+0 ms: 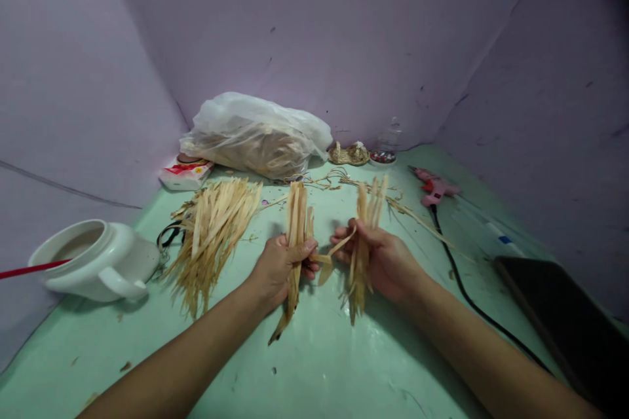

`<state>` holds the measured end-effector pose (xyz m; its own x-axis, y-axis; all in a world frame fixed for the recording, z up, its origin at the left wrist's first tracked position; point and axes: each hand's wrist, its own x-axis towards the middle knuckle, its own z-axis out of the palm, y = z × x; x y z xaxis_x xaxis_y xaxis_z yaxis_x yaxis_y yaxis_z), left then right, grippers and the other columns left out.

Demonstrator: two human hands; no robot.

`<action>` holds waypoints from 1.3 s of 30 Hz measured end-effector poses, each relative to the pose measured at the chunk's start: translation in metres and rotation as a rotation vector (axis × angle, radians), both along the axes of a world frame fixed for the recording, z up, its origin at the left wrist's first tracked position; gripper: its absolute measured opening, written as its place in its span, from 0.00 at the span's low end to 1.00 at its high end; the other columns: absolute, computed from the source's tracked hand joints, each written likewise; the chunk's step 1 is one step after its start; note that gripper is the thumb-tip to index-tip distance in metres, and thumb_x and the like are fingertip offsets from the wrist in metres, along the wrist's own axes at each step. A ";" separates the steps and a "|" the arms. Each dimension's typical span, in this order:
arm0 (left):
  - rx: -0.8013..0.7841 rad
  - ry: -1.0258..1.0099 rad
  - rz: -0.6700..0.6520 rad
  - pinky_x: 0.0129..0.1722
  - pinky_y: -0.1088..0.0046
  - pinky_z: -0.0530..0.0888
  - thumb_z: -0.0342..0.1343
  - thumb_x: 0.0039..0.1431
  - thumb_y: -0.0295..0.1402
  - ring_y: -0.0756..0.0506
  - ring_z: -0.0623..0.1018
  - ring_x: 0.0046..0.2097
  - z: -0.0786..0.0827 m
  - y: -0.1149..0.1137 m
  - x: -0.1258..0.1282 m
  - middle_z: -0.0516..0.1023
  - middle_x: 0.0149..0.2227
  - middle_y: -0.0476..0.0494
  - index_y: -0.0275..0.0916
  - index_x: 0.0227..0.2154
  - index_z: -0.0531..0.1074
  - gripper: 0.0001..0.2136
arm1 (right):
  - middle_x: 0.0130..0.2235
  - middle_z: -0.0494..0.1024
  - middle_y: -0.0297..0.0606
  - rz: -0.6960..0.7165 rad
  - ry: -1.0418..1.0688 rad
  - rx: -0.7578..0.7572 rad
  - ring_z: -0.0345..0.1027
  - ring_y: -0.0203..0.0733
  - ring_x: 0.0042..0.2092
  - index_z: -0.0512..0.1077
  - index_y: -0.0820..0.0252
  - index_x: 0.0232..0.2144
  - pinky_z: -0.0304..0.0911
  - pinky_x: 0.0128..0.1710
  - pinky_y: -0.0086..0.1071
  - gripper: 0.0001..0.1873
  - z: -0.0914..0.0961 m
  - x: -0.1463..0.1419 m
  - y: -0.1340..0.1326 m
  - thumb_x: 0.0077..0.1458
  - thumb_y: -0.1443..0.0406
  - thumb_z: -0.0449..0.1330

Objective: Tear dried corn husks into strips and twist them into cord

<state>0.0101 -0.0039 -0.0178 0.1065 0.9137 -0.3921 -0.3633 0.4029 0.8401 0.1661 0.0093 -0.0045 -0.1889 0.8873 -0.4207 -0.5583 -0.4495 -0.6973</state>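
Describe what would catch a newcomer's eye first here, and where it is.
Probably the left hand and right hand, mid-picture, each holding pale strips. Next, a bigger pile lies to their left, with a bulky bag behind it. A white pot stands out at far left.

We had bare tabletop [299, 376] on the near side of the strip pile [211, 229], open between our forearms. Just right of the pile, a narrow gap let a hand pass before our left hand [278, 268] with its left bundle [295, 219]; farther right, our right hand [388, 260] and right bundle [361, 262] blocked us. Left of the pile, the white pot [122, 252] obstructed us, its red stick [34, 268] jutting outward. Behind the pile, the plastic bag [260, 134] barred the way; well right of it, the black cord [466, 294] crossed.
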 end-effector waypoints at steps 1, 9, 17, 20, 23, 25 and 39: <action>-0.008 -0.012 0.002 0.16 0.77 0.64 0.65 0.35 0.33 0.52 0.68 0.18 0.000 0.001 0.000 0.69 0.16 0.49 0.32 0.20 0.68 0.12 | 0.24 0.69 0.35 -0.020 0.056 -0.014 0.64 0.33 0.24 0.65 0.61 0.22 0.63 0.23 0.26 0.05 0.004 0.007 0.004 0.48 0.69 0.57; 0.029 -0.018 -0.025 0.15 0.78 0.64 0.65 0.36 0.35 0.54 0.66 0.16 -0.003 0.002 -0.001 0.67 0.16 0.52 0.33 0.18 0.67 0.13 | 0.17 0.49 0.24 -0.051 0.156 0.210 0.34 0.24 0.16 0.60 0.59 0.22 0.34 0.11 0.16 0.08 0.033 0.058 0.023 0.48 0.69 0.57; 0.034 0.109 -0.195 0.16 0.78 0.64 0.64 0.38 0.36 0.54 0.67 0.16 -0.006 -0.003 0.000 0.72 0.18 0.48 0.33 0.22 0.70 0.12 | 0.14 0.53 0.22 0.232 -0.332 0.125 0.36 0.23 0.15 0.65 0.61 0.25 0.29 0.12 0.21 0.15 0.001 -0.002 -0.008 0.37 0.61 0.66; 0.045 0.123 -0.253 0.18 0.79 0.64 0.64 0.37 0.35 0.54 0.68 0.18 -0.005 -0.004 0.000 0.72 0.19 0.48 0.33 0.21 0.70 0.11 | 0.14 0.55 0.24 0.265 -0.383 0.133 0.38 0.23 0.15 0.62 0.62 0.20 0.31 0.13 0.22 0.16 -0.009 -0.011 -0.013 0.40 0.58 0.64; 0.088 0.137 -0.216 0.17 0.80 0.62 0.64 0.36 0.34 0.55 0.66 0.17 -0.005 -0.004 0.001 0.70 0.17 0.50 0.34 0.20 0.68 0.11 | 0.14 0.50 0.21 0.195 -0.391 0.091 0.36 0.23 0.16 0.57 0.60 0.19 0.31 0.13 0.22 0.20 -0.013 -0.008 -0.011 0.38 0.58 0.65; 0.091 0.149 -0.186 0.16 0.79 0.60 0.63 0.36 0.34 0.55 0.65 0.16 -0.005 -0.003 0.002 0.68 0.16 0.52 0.34 0.20 0.68 0.11 | 0.14 0.47 0.19 0.169 -0.381 0.074 0.35 0.23 0.16 0.54 0.58 0.19 0.31 0.14 0.22 0.21 -0.014 -0.006 -0.009 0.37 0.59 0.66; 0.094 0.158 -0.149 0.17 0.78 0.60 0.62 0.37 0.36 0.55 0.63 0.16 -0.008 -0.002 0.003 0.66 0.15 0.53 0.35 0.20 0.65 0.12 | 0.14 0.47 0.20 0.162 -0.370 0.092 0.36 0.22 0.16 0.59 0.60 0.21 0.34 0.12 0.20 0.19 -0.013 -0.010 -0.012 0.36 0.60 0.66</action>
<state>0.0133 -0.0061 -0.0261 0.1875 0.9258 -0.3284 -0.1669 0.3594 0.9181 0.1564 -0.0023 -0.0178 -0.1804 0.8956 -0.4065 -0.1892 -0.4372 -0.8792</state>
